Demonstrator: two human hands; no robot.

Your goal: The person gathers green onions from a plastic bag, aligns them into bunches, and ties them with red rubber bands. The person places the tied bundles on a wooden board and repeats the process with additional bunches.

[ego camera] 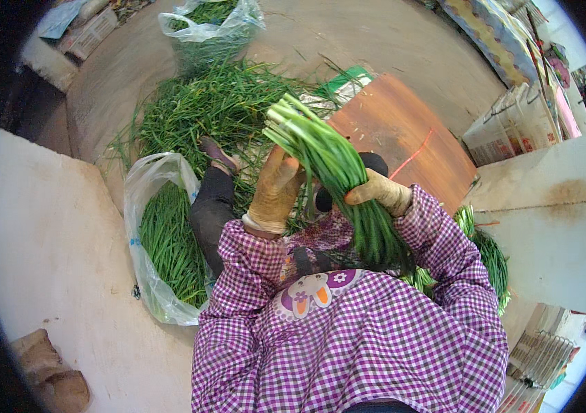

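A thick bunch of garlic chives [331, 149] slants up to the left in front of my body, its pale cut ends at the top. My right hand [380, 193], in a tan work glove, grips the bunch around the middle, thumb across the leaves. The dark leaf tips hang down towards my lap. Close to the pale stems is my left hand [275, 188], also gloved. Its fingers point upward and are partly hidden by the bunch, so I cannot tell whether it holds any stems.
A loose heap of chives [215, 103] covers the floor ahead. Two clear plastic bags of chives stand nearby, one at the left [161, 160], one at the far side [184, 36]. A brown board [406, 134] bears a red tie [414, 155]. More bundles [489, 253] lie at right.
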